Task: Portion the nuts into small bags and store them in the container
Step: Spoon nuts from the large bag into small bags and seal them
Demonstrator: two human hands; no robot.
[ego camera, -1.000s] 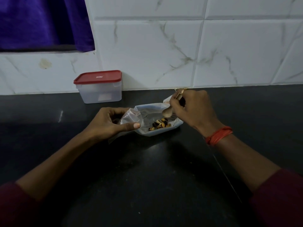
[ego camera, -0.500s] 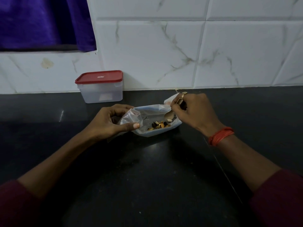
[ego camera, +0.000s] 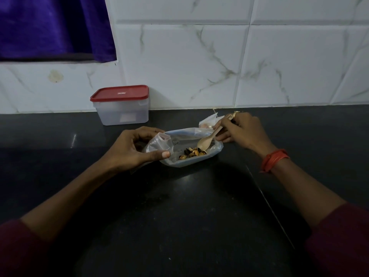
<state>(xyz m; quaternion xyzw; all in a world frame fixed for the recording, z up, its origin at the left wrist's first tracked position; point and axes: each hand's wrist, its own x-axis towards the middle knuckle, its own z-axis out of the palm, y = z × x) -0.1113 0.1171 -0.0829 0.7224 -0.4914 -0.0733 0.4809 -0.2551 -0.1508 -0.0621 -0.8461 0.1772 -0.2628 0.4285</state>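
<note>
On the dark glossy surface [ego camera: 179, 216] lies an open clear plastic pouch [ego camera: 187, 134] with a small heap of brown and black mixed nuts [ego camera: 192, 152] inside it. The left hand [ego camera: 131, 148] grips its crumpled left end between curled fingers and thumb. The right hand [ego camera: 241, 128] pinches the handle of a pale spoon [ego camera: 205, 141], whose bowl hangs just above the nuts. A translucent rectangular plastic container with a red lid [ego camera: 121, 111] stands closed against the tiled wall, well behind the left hand.

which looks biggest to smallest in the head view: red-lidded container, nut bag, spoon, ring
1. nut bag and red-lidded container: look alike, and the bag sits nearer the camera, so unranked
2. spoon
3. ring
</note>
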